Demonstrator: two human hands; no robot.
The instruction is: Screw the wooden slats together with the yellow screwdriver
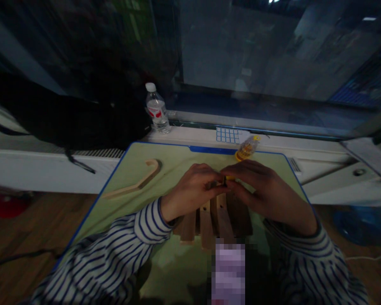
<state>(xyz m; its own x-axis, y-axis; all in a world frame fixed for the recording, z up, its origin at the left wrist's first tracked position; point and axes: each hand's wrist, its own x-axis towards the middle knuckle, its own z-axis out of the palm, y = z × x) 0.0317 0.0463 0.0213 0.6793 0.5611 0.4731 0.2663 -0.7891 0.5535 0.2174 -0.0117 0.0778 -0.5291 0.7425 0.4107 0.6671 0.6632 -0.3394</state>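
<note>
My left hand (197, 186) is closed, its thumb and fingertips pressed together over the wooden pieces. My right hand (263, 190) meets it fingertip to fingertip, pinching a small yellow piece (230, 178). A dark bit shows between the fingertips, too small and dim to name. Beneath the hands, several light wooden strips (206, 228) with dark holes lie side by side on a darker brown wooden piece (243, 218). Their far ends are hidden by my fingers. To the left lies a hook-ended wooden stick (139, 184).
The light green table (165, 267) has a blue rim. Behind its far edge are a clear water bottle (158, 110), a blue-gridded sheet (228, 134) and a window sill. A small clear bottle with yellow ends (247, 148) stands at the back right. A black bag (82, 118) lies left.
</note>
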